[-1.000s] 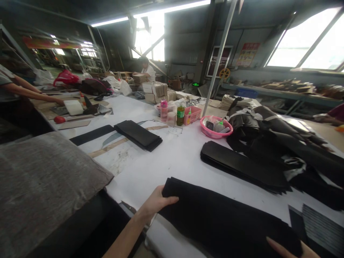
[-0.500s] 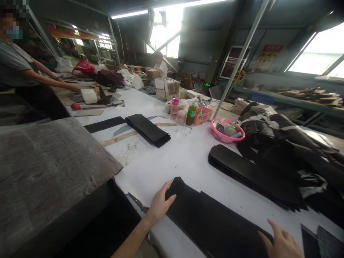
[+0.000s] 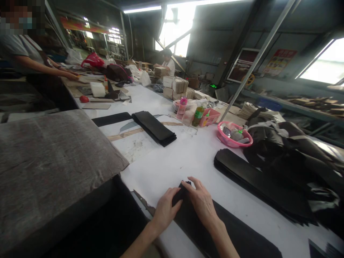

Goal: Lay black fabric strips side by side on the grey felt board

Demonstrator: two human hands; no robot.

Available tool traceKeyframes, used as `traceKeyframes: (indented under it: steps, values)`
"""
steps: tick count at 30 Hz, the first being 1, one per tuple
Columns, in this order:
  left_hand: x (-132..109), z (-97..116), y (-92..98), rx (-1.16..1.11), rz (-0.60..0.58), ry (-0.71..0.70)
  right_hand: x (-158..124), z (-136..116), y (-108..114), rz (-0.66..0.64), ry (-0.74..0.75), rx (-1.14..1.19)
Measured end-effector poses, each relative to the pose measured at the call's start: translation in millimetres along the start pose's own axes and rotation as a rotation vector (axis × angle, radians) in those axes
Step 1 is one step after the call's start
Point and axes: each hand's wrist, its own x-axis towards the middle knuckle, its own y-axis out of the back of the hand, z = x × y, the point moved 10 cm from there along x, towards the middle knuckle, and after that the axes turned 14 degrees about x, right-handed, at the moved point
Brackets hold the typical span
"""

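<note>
A stack of long black sheets (image 3: 242,229), possibly leather or fabric, lies on the white-covered table in front of me. My left hand (image 3: 165,209) grips its far end from the left, thumb on top. My right hand (image 3: 202,202) rests over the same end from the right, its fingertips pinching the edges beside the left fingers. Both palms hide part of the upper sheets. A second black stack (image 3: 255,175) with a rounded end lies to the right, apart from my hands. Farther off, a smaller black stack (image 3: 154,127) lies across the table.
A pink basket (image 3: 233,143) of small items stands beyond the right stack, near a green bottle (image 3: 198,116). Dark material (image 3: 285,139) is heaped at right. A grey-brown covered block (image 3: 59,154) fills the left. One person (image 3: 29,61) works at far left, another (image 3: 169,64) at the back.
My right hand has moved from the near right part of the stack up to its far end, beside my left hand. My left hand has kept its hold there. The view has shifted slightly left.
</note>
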Motion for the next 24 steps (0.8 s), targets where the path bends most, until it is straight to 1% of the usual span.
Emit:
traceKeyframes:
  steps: [3, 6, 9, 12, 16, 24]
  values:
    - [-2, -5, -4.1, -0.001, -0.039, 0.026, 3, 0, -6, -0.034, 0.033, -0.007]
    - [-3, -13, -6.6, -0.052, -0.100, 0.088, 2, 2, -6, -0.040, 0.048, -0.004]
    - [-3, -17, -7.5, -0.168, -0.174, 0.132, 1, 5, -6, -0.037, 0.044, 0.018]
    - [0, -15, -6.6, -0.312, -0.236, 0.131, 1, 9, -8, -0.053, 0.027, 0.050]
    - [5, -7, -0.3, -0.378, -0.234, 0.071, 1, 11, -10, -0.059, 0.014, 0.044]
    - [6, -15, -0.9, -0.306, -0.215, 0.075, 0, 19, -13, -0.086, -0.023, 0.017]
